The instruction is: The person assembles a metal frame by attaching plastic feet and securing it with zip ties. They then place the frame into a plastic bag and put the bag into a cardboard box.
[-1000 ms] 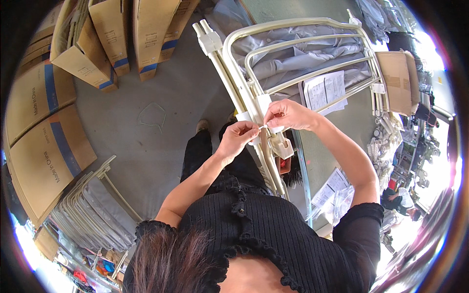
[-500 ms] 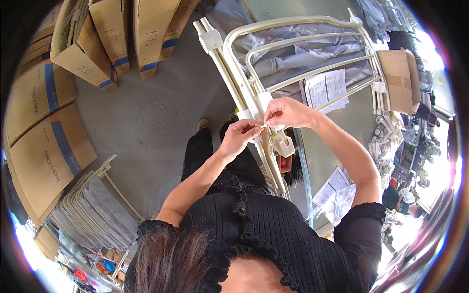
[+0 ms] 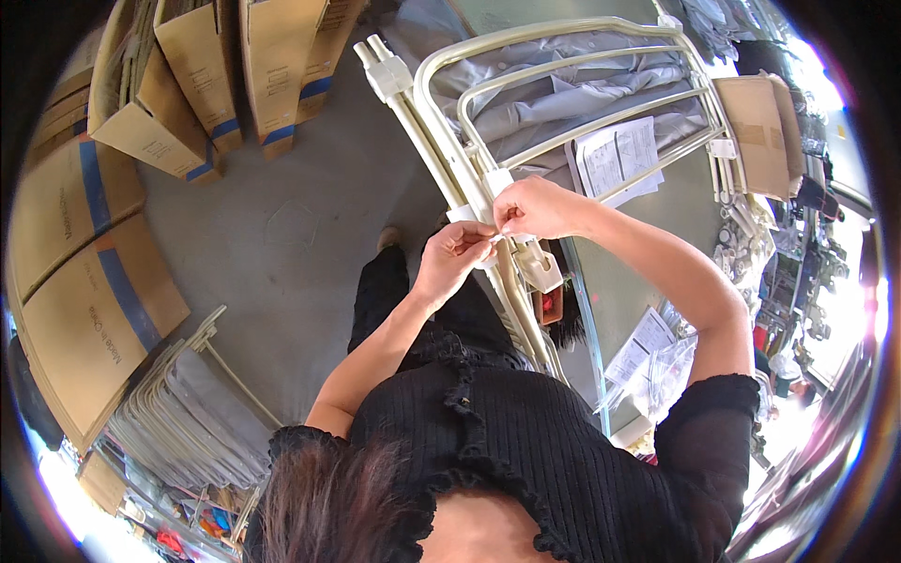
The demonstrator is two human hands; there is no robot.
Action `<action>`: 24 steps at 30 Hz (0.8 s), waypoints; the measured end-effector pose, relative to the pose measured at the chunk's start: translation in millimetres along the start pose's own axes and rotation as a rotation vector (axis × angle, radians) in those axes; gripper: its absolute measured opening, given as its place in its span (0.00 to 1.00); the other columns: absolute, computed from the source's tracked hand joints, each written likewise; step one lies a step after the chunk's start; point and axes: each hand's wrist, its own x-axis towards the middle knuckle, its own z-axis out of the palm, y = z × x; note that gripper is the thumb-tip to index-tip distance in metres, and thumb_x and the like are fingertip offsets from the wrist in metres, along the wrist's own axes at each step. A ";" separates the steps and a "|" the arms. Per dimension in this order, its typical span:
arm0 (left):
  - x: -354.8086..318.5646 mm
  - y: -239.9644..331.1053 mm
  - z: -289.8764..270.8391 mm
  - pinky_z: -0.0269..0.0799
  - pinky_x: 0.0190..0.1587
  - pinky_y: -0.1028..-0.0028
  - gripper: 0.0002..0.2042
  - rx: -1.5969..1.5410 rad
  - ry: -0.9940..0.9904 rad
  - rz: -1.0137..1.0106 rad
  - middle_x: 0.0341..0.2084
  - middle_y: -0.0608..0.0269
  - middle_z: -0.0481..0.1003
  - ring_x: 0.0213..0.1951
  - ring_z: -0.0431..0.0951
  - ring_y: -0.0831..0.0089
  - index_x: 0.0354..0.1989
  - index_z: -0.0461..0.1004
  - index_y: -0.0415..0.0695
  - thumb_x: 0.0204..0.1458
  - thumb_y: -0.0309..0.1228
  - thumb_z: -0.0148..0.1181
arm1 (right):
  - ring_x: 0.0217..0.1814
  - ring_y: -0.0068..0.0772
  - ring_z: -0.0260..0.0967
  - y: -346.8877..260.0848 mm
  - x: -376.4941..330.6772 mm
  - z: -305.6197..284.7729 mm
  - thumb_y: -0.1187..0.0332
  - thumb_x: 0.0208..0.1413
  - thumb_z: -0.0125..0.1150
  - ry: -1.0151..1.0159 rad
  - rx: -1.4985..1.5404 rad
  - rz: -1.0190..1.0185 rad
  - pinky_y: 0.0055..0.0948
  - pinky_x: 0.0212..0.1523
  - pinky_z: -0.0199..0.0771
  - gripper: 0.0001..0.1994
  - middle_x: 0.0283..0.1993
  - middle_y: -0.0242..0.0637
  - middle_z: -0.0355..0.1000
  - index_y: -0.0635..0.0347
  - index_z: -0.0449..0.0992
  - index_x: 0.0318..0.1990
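Nearest is the black top (image 3: 488, 413) of the person, and both bare forearms reach forward from it. The left hand (image 3: 452, 257) has its grip pinched together: thumb and forefinger have hold of a small white piece (image 3: 496, 237). The right hand (image 3: 537, 208) meets it there, its grip also pinched, with the fingertips on the same piece, so that between the two hands there is almost no gap. The piece is too small for me to tell its kind. It is right at the pale tubes of the frame (image 3: 427, 141); whether it touches them, I cannot tell. Just beside the hands, to the right, is a hooked bracket (image 3: 539, 270). Between the frame's bars one sees grey cloth (image 3: 535, 120) and papers (image 3: 612, 158). To the right, on the table (image 3: 621, 263), lie a printed sheet (image 3: 639, 345) and a clear bag (image 3: 664, 380). At the left is a stack of folded frames (image 3: 192, 413), and farther are cartons (image 3: 80, 310) with blue bands, near the floor (image 3: 282, 253).
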 end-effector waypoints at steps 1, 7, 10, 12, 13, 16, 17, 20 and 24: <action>1.4 -1.3 -0.1 0.71 0.40 0.78 0.06 -0.012 0.007 -0.006 0.33 0.63 0.74 0.34 0.74 0.78 0.41 0.70 0.35 0.56 0.20 0.53 | 0.29 0.32 0.72 -3.4 0.8 -2.9 0.74 0.44 0.63 -0.029 0.054 0.029 0.29 0.32 0.69 0.04 0.25 0.37 0.73 0.63 0.75 0.29; 2.8 -5.0 5.5 0.72 0.40 0.78 0.06 0.003 0.046 0.020 0.32 0.63 0.73 0.34 0.75 0.79 0.38 0.69 0.37 0.54 0.22 0.57 | 0.32 0.43 0.73 5.0 1.4 16.6 0.74 0.41 0.61 0.149 -0.126 -0.024 0.37 0.34 0.70 0.03 0.27 0.42 0.73 0.63 0.74 0.26; 4.5 -2.1 14.3 0.72 0.38 0.79 0.07 0.440 0.096 0.160 0.31 0.64 0.74 0.33 0.75 0.80 0.38 0.69 0.37 0.53 0.24 0.59 | 0.33 0.43 0.73 -1.5 2.1 11.6 0.75 0.41 0.59 0.148 -0.081 0.029 0.37 0.35 0.71 0.04 0.27 0.41 0.74 0.60 0.75 0.28; 6.8 -4.2 18.8 0.72 0.36 0.80 0.07 0.440 0.202 0.162 0.30 0.64 0.75 0.33 0.75 0.81 0.38 0.70 0.37 0.52 0.25 0.60 | 0.32 0.42 0.73 -6.5 2.3 7.9 0.74 0.41 0.60 0.162 -0.027 0.066 0.37 0.34 0.70 0.06 0.26 0.40 0.74 0.60 0.74 0.30; 7.7 -5.8 21.0 0.71 0.36 0.81 0.08 0.438 0.252 0.161 0.30 0.64 0.75 0.32 0.75 0.82 0.38 0.71 0.37 0.52 0.25 0.60 | 0.32 0.42 0.73 -5.3 2.1 7.7 0.74 0.41 0.61 0.153 -0.013 0.059 0.36 0.33 0.70 0.06 0.25 0.40 0.73 0.60 0.74 0.30; 5.9 -12.2 24.8 0.71 0.34 0.81 0.06 0.216 0.318 0.186 0.27 0.63 0.77 0.30 0.75 0.82 0.37 0.74 0.35 0.52 0.23 0.60 | 0.32 0.39 0.73 -5.2 0.5 5.3 0.72 0.40 0.63 0.135 0.059 0.071 0.35 0.33 0.69 0.07 0.25 0.40 0.73 0.60 0.74 0.29; 4.9 -13.1 25.7 0.71 0.34 0.81 0.06 0.148 0.341 0.193 0.26 0.63 0.77 0.29 0.75 0.82 0.37 0.75 0.35 0.52 0.23 0.60 | 0.32 0.40 0.73 -7.0 0.4 6.8 0.71 0.40 0.64 0.133 0.042 0.090 0.35 0.33 0.70 0.07 0.25 0.40 0.73 0.60 0.74 0.29; -0.8 -18.6 20.0 0.70 0.34 0.81 0.04 0.311 0.387 0.276 0.28 0.63 0.77 0.30 0.74 0.82 0.35 0.75 0.36 0.53 0.22 0.58 | 0.31 0.42 0.73 -9.3 2.7 13.9 0.71 0.40 0.64 0.178 -0.042 0.100 0.36 0.32 0.70 0.06 0.25 0.41 0.74 0.61 0.74 0.26; -11.1 -10.3 19.6 0.71 0.33 0.81 0.02 0.524 0.311 0.476 0.28 0.64 0.77 0.30 0.75 0.81 0.33 0.75 0.36 0.51 0.20 0.60 | 0.30 0.45 0.73 -7.8 8.4 27.3 0.72 0.39 0.63 0.294 -0.176 0.083 0.38 0.31 0.70 0.05 0.25 0.43 0.74 0.61 0.74 0.24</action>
